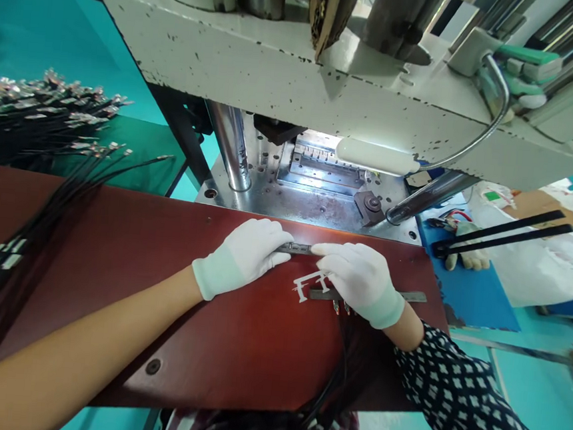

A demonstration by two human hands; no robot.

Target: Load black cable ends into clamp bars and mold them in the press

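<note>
Both my hands wear white gloves and rest on a dark red work board (112, 253) in front of a press machine. My left hand (243, 255) pinches the left end of a small dark metal strip (296, 248). My right hand (358, 278) closes on the strip's right end. Under my right hand lie a white plastic piece (308, 285) and a flat grey metal bar (410, 297), with thin black wires (343, 340) trailing from there toward me.
The press (298, 75) hangs over a lit metal bed with a die (320, 171) and steel columns (232, 147). A large bundle of black wires with metal terminals (39, 113) lies at the left. Another person's gloved hand (468, 258) shows at the right, by black straps.
</note>
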